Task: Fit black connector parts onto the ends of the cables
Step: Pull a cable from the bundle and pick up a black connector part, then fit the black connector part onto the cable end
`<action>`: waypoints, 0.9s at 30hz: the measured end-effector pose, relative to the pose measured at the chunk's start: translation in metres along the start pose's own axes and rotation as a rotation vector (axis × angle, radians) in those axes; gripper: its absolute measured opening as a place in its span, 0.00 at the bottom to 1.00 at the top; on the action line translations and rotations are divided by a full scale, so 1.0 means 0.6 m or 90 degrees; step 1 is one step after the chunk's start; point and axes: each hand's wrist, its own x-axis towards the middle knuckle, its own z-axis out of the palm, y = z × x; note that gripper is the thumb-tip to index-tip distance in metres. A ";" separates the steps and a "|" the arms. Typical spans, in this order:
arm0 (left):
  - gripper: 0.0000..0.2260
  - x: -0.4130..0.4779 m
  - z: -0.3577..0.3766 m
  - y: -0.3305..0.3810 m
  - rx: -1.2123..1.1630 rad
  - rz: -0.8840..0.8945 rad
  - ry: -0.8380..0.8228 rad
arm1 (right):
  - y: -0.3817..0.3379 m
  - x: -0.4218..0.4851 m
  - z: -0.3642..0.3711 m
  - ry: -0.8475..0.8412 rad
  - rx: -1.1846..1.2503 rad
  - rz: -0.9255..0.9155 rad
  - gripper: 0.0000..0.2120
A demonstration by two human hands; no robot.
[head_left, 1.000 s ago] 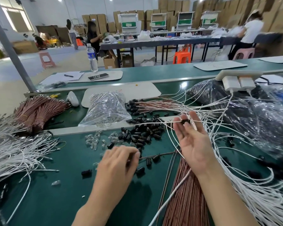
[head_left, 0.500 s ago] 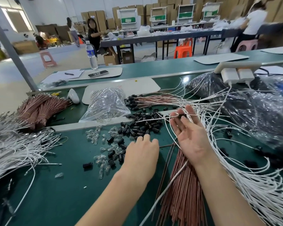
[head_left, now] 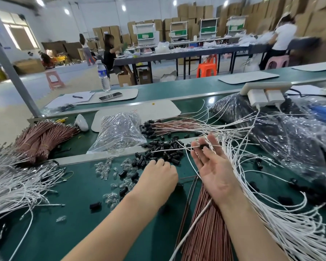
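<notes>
The left hand (head_left: 158,178) lies palm down on the green desk (head_left: 60,236). Its fingertips reach into the heap of black connector parts (head_left: 166,150) in the middle of the desk. The fingers are bent downward and hidden behind the knuckles, so I cannot tell if they hold a part or not.

The right hand (head_left: 215,174) is just beside it, palm up, with the fingers almost straight and a little spread. One white cable (head_left: 169,150) lies across these fingers, and a single black part (head_left: 203,146) sits on it between the fingers. The hand carries it loosely and wide, not in a tight grip.

Under the right forearm there is a thick bundle of copper cables (head_left: 205,238). To the right of it a mass of loose white cables (head_left: 280,219) fans out over the desk. Behind the heap lie finished copper cables (head_left: 177,126) with black parts already on their ends.

To the left of these stands a clear plastic bag (head_left: 120,132). Small clear pieces (head_left: 104,169) are scattered in front of the bag, mixed with some black parts.

At the far left there is another pile of white wires (head_left: 13,185), and behind it a tied brown bundle (head_left: 40,140). At the right a large dark plastic bag (head_left: 290,140) lies near a power strip (head_left: 265,86) with two white chargers (head_left: 257,97) plugged in.

Farther back on the desk stand a water bottle (head_left: 104,76) and a phone (head_left: 110,96).
</notes>
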 end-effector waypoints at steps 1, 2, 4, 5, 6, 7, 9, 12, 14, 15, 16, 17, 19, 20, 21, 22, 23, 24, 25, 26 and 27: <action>0.06 0.000 -0.001 -0.011 -0.010 0.018 0.043 | 0.000 0.000 0.000 -0.001 0.014 0.002 0.17; 0.07 0.000 -0.002 -0.023 -0.028 0.038 0.084 | 0.000 0.000 0.000 -0.001 0.031 0.001 0.17; 0.12 -0.003 -0.005 -0.049 -0.061 0.087 0.132 | -0.002 0.000 -0.001 0.008 0.065 -0.001 0.17; 0.16 -0.007 -0.009 -0.062 -0.075 0.108 0.147 | -0.004 -0.001 -0.002 0.011 0.080 -0.001 0.17; 0.20 -0.013 -0.016 -0.074 -0.083 0.123 0.165 | -0.006 -0.002 -0.003 0.012 0.090 0.001 0.16; 0.24 -0.020 -0.024 -0.083 -0.083 0.129 0.187 | -0.007 -0.003 -0.004 0.010 0.095 0.004 0.16; 0.27 -0.038 -0.040 -0.104 -0.093 0.110 0.219 | -0.010 -0.004 -0.005 0.009 0.090 0.009 0.15; 0.23 -0.067 -0.055 -0.147 -0.121 0.048 0.282 | -0.012 -0.003 -0.004 0.016 0.081 0.005 0.15; 0.17 -0.084 -0.055 -0.176 -0.141 -0.009 0.341 | -0.013 -0.002 -0.003 0.025 0.086 0.001 0.14; 0.14 -0.093 -0.052 -0.184 -0.199 -0.058 0.376 | -0.012 -0.003 -0.002 0.027 0.089 0.002 0.14; 0.11 -0.103 -0.050 -0.186 -0.298 -0.133 0.412 | -0.011 -0.004 0.000 0.024 0.085 0.006 0.14; 0.09 -0.113 -0.045 -0.181 -0.431 -0.219 0.450 | -0.007 -0.005 0.002 0.019 0.075 0.012 0.13; 0.05 -0.125 -0.030 -0.154 -0.741 -0.358 0.480 | 0.004 -0.011 0.010 0.003 0.051 0.033 0.12; 0.04 -0.125 -0.022 -0.134 -0.897 -0.395 0.478 | 0.011 -0.014 0.015 -0.007 0.042 0.048 0.12; 0.06 -0.122 -0.013 -0.110 -1.057 -0.410 0.473 | 0.018 -0.018 0.020 -0.019 0.036 0.064 0.12; 0.10 -0.116 -0.005 -0.086 -1.200 -0.418 0.469 | 0.025 -0.021 0.025 -0.031 0.025 0.078 0.11; 0.13 -0.108 0.001 -0.063 -1.309 -0.424 0.473 | 0.032 -0.024 0.029 -0.043 0.007 0.090 0.11; 0.14 -0.101 0.005 -0.044 -1.374 -0.431 0.483 | 0.038 -0.028 0.033 -0.052 -0.018 0.099 0.10; 0.14 -0.094 0.006 -0.029 -1.412 -0.434 0.494 | 0.043 -0.030 0.037 -0.060 -0.046 0.103 0.10; 0.13 -0.087 0.008 -0.018 -1.431 -0.432 0.506 | 0.048 -0.032 0.040 -0.066 -0.073 0.102 0.10; 0.13 -0.083 0.009 -0.012 -1.443 -0.427 0.520 | 0.052 -0.033 0.043 -0.070 -0.099 0.098 0.10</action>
